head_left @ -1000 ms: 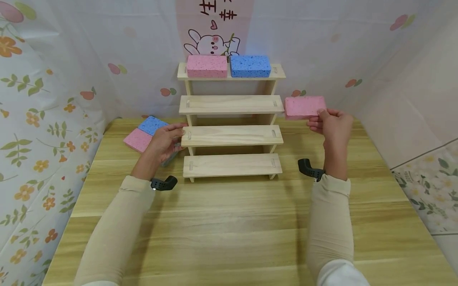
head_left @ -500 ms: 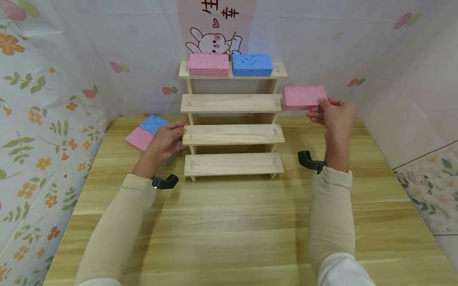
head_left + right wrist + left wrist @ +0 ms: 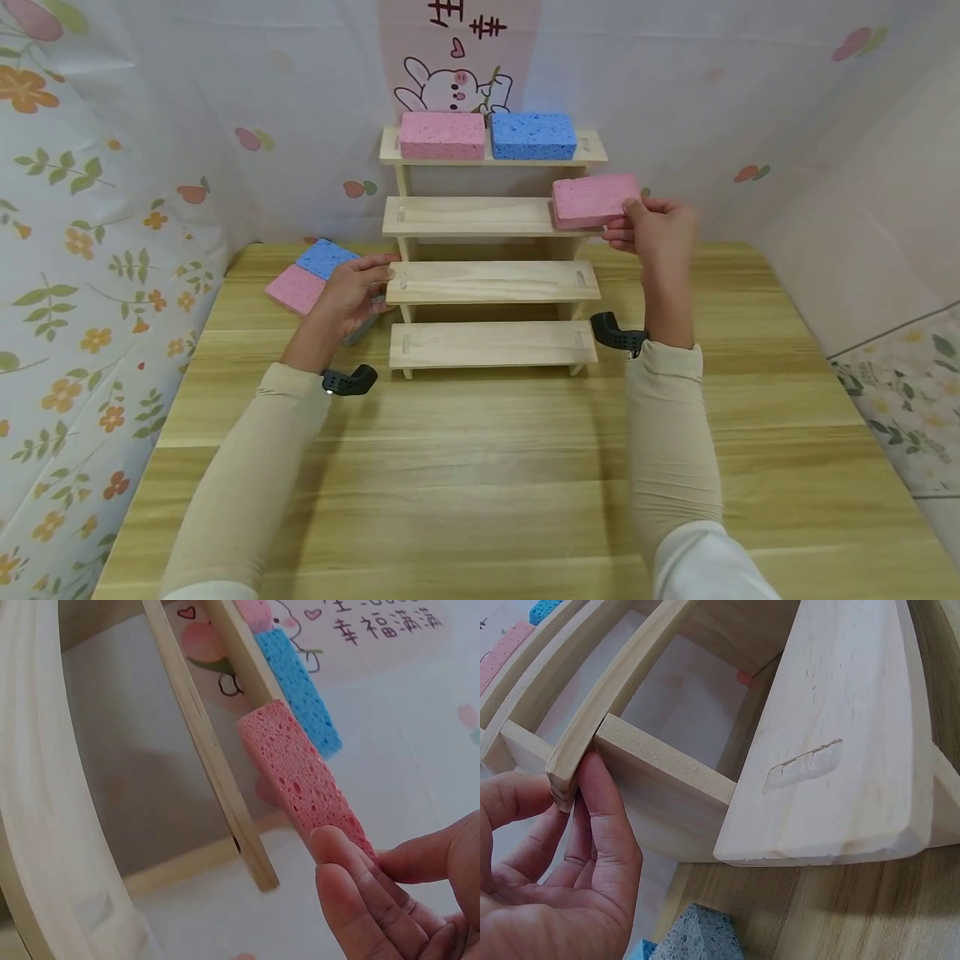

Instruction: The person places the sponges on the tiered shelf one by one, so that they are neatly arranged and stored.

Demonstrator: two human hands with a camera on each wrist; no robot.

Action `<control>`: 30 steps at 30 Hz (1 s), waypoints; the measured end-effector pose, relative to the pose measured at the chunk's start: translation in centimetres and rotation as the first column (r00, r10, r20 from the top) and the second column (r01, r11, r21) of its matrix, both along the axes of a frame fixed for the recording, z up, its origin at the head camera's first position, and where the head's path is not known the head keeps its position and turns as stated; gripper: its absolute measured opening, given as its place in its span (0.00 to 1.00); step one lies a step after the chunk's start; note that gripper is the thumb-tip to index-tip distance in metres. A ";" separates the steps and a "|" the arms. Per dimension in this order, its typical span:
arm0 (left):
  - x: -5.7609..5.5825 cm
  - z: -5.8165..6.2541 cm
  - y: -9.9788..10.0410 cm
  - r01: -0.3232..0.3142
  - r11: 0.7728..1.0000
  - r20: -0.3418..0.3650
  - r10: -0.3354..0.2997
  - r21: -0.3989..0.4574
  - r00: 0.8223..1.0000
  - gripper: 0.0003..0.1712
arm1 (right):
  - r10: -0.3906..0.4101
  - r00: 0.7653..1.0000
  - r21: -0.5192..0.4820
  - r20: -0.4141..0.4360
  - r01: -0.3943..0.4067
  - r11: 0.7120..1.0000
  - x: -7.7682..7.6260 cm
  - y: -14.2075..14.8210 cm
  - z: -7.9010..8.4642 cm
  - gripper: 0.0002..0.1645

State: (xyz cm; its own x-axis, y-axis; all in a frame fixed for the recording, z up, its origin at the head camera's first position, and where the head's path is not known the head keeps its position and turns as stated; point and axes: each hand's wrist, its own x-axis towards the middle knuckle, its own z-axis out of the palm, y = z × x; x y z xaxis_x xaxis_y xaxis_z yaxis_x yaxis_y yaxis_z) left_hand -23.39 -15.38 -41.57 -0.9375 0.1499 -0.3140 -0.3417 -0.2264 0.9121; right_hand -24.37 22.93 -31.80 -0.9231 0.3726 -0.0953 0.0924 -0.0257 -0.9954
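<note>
Pink sponge (image 3: 596, 201), upper right of centre in the head view: long axis left to right, right end slightly higher, pinched there by the right grip (image 3: 656, 233), narrowed to its thickness. The left grip (image 3: 348, 293), centre left, pinches a wooden shelf's (image 3: 493, 282) left end.

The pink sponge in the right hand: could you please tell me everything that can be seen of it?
The pink sponge is a rectangular block, porous with many small holes, looking like cellulose. The right hand pinches its right end between thumb and fingers. In the head view, it overlaps the right end of the second shelf board from the top, its long side roughly along it; the right wrist view shows them apart.
</note>
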 end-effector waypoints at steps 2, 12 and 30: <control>0.0 0.0 0.0 0.002 1.000 0.001 -0.002 -0.004 1.000 0.18 | 0.004 1.000 0.000 0.006 -0.004 1.000 -0.1 -0.5 -0.1 0.26; 0.0 -0.1 0.2 -0.003 1.000 -0.006 0.003 0.009 1.000 0.18 | 0.024 1.000 0.021 -0.019 -0.023 1.000 -0.8 -2.7 -0.5 0.21; 0.1 0.1 0.1 -0.020 1.000 0.000 0.020 0.003 1.000 0.21 | 0.048 0.999 0.010 0.001 -0.048 0.999 -1.0 -5.6 -1.8 0.19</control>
